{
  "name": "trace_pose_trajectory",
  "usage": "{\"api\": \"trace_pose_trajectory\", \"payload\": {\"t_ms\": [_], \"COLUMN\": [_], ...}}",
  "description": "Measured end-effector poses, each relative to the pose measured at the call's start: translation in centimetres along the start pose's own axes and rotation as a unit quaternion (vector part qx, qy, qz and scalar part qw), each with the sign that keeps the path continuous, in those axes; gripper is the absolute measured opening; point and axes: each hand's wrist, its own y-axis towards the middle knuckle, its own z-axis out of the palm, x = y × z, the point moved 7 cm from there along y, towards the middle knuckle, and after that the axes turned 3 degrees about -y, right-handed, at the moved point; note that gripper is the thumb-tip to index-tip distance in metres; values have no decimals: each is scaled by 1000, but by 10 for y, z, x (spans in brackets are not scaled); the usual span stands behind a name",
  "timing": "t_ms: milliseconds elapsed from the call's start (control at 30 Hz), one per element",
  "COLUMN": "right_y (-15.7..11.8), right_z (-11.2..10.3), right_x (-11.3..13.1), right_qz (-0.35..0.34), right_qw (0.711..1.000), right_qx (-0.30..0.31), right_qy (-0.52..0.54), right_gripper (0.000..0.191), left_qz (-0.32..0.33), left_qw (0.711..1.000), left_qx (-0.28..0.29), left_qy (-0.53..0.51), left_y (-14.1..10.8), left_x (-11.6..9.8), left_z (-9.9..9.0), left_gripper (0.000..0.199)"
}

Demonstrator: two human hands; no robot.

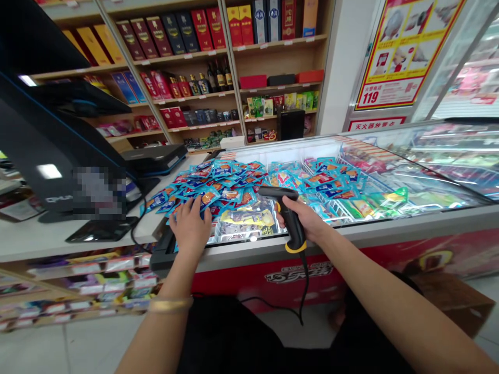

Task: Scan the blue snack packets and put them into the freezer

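Note:
A black barcode scanner [293, 221] with yellow trim is gripped by its handle in my right hand [306, 221], its head pointing left over the freezer. My left hand [192, 223] rests at the near edge of a heap of small blue snack packets [218, 179], fingers spread and fingertips touching the packets. The heap lies across the glass top of a chest freezer [351, 228] and spills onto the counter. A second cluster of blue packets [331, 179] is farther right, by the wire baskets. From the scanner's handle a black cord [306, 285] hangs down.
On the left counter [23, 236] stand a dark point-of-sale terminal [39, 130] and a black box-like device [154, 156]. Shelves of boxed bottles [167, 36] line the back. A cardboard box [452, 301] sits on the floor at right.

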Motion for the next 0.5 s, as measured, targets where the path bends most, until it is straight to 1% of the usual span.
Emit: {"api": "trace_pose_trajectory", "payload": {"t_ms": [100, 200, 267, 333, 400, 500], "right_y": [-1, 0, 0, 0, 0, 0], "right_z": [0, 1, 1, 0, -1, -2], "right_x": [-2, -3, -3, -3, -4, -5], "right_qz": [5, 4, -1, -3, -1, -2], "right_qw": [1000, 1000, 1000, 1000, 1000, 1000], "right_qx": [6, 14, 16, 14, 14, 16], "right_qy": [-4, -4, -5, -8, -9, -8], "right_gripper": [50, 50, 51, 52, 52, 52], "left_qz": [36, 80, 71, 18, -46, -124], "left_qw": [999, 990, 979, 963, 929, 848], "left_qx": [-31, -34, -43, -42, -8, 56], "left_qy": [-25, -112, -185, -266, -366, -512], "left_y": [-6, -8, -8, -10, -13, -19], "left_x": [-9, -22, -31, -38, -47, -62], "left_z": [-4, -5, -4, 3, 19, 44], "left_gripper": [43, 41, 38, 33, 30, 30]}}
